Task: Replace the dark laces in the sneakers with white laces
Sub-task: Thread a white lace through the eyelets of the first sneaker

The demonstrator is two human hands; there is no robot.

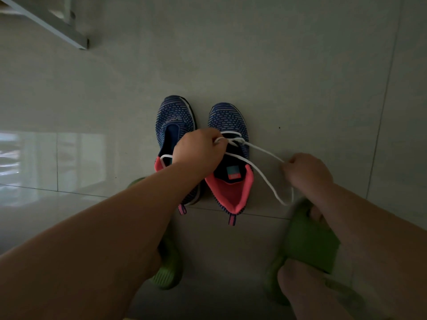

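Tongue label [234, 172] teal-pink, unreadable; both hands pinch white lace [265, 172].

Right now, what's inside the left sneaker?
Inside the left sneaker a dark lining shows, and a loop of white lace lies across its pink collar. The left hand and forearm cover the rest of the opening, so anything deeper can't be seen.

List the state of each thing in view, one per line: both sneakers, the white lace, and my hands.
Left sneaker: upright on floor, no lace visible.
Right sneaker: upright, partly laced.
White lace: threaded near the toe, ends loose.
Left hand: pinching the lace.
Right hand: holding the lace out sideways.
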